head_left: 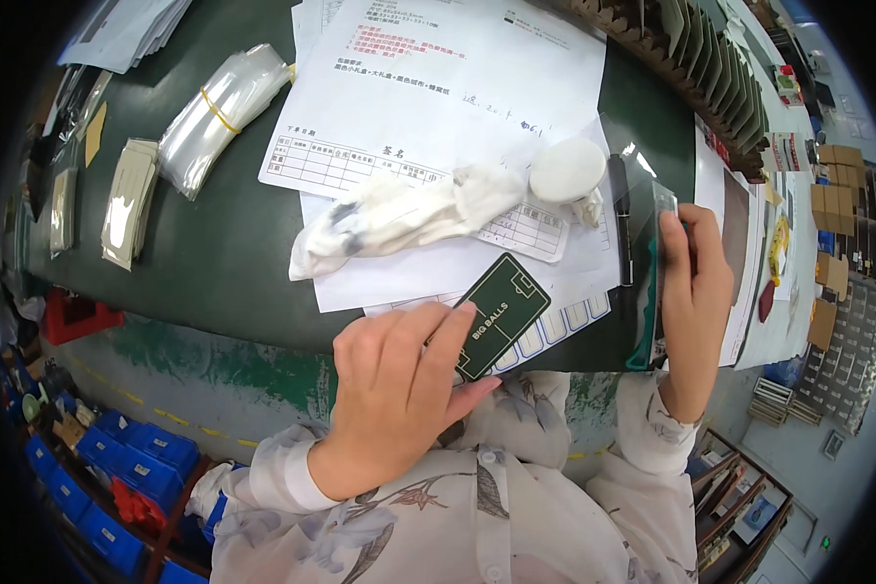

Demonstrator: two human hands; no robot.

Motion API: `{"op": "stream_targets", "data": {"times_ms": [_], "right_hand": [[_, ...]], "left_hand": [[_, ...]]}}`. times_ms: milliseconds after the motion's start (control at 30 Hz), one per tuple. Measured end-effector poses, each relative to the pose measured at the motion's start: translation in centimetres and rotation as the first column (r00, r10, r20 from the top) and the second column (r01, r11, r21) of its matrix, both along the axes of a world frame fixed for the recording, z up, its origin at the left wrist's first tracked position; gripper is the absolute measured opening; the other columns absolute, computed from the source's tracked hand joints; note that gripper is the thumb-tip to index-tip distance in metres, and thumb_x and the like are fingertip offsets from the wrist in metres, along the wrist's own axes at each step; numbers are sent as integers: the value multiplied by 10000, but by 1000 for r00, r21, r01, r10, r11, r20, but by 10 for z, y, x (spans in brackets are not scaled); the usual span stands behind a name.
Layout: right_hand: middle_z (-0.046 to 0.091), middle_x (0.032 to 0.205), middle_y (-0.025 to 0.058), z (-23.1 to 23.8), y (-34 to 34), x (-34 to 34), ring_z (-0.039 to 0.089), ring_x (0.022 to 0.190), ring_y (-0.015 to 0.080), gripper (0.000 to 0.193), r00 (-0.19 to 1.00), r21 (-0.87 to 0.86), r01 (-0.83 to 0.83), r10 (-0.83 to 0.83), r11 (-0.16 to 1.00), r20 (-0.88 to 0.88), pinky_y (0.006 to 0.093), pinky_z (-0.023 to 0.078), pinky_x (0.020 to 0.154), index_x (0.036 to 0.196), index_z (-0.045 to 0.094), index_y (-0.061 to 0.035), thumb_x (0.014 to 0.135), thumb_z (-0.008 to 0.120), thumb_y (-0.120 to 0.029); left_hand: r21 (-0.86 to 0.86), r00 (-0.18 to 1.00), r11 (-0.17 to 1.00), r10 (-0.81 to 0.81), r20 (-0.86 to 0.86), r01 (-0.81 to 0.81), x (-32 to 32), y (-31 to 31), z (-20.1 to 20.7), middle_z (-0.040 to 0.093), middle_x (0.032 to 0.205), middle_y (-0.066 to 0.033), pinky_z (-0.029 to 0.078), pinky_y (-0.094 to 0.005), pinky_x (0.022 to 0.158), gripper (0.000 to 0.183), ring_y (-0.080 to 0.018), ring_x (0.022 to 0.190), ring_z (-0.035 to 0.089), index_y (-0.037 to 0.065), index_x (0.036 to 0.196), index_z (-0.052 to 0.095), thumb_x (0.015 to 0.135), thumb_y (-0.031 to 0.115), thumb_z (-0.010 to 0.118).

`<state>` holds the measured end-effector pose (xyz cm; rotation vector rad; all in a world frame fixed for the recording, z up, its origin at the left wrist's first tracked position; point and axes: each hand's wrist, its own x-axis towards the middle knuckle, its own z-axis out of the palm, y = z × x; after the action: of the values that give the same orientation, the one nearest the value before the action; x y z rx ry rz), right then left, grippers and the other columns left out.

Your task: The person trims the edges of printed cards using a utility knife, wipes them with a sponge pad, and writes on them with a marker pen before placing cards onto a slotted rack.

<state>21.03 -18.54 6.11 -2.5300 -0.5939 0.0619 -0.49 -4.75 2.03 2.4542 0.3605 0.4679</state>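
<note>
My left hand (389,389) pinches a dark green card (504,316) with gold lines and lettering by its left side, index finger on top and thumb at the lower edge. The card is tilted above the papers at the table's near edge. At the right, my right hand (696,292) has its fingers bent round the upper part of a clear plastic packet (644,326) with a green edge. What lies inside that packet I cannot make out. A black pen (621,219) lies just left of it.
Printed sheets (399,97) cover the table's middle, with a crumpled white cloth (409,219) and a round white object (567,170) on them. Clear sleeves (219,122) bound by a yellow band and a stack of cards (129,204) lie left. A slotted rack (715,73) stands far right.
</note>
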Motion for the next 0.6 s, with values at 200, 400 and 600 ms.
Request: {"op": "stream_targets", "data": {"times_ms": [200, 400, 600], "right_hand": [[601, 952, 122, -3, 7, 2, 549, 887, 232, 176, 967, -80, -149, 162, 986, 199, 327, 429, 777, 1055, 619, -10, 924, 610, -126], [634, 1017, 97, -8, 34, -19, 540, 965, 280, 227, 869, 90, -442, 402, 892, 288, 368, 423, 841, 965, 579, -20, 783, 715, -10], [607, 922, 75, -14, 47, -23, 530, 883, 278, 213, 833, 16, -436, 396, 900, 386, 357, 388, 759, 949, 578, -54, 775, 697, -21]], "left_hand": [[-179, 995, 981, 65, -81, -79, -3, 8, 15, 495, 1160, -139, 356, -403, 870, 748, -302, 995, 459, 26, 1330, 485, 650, 14, 799], [-358, 996, 932, -76, -38, 58, -7, 28, 18, 475, 1174, -156, 410, -377, 847, 720, -305, 981, 475, 9, 1345, 466, 681, -70, 734], [-420, 995, 903, -96, 14, 93, -4, 35, 13, 484, 1226, -171, 439, -370, 851, 724, -322, 1009, 500, 7, 1353, 461, 688, -79, 735]]}}
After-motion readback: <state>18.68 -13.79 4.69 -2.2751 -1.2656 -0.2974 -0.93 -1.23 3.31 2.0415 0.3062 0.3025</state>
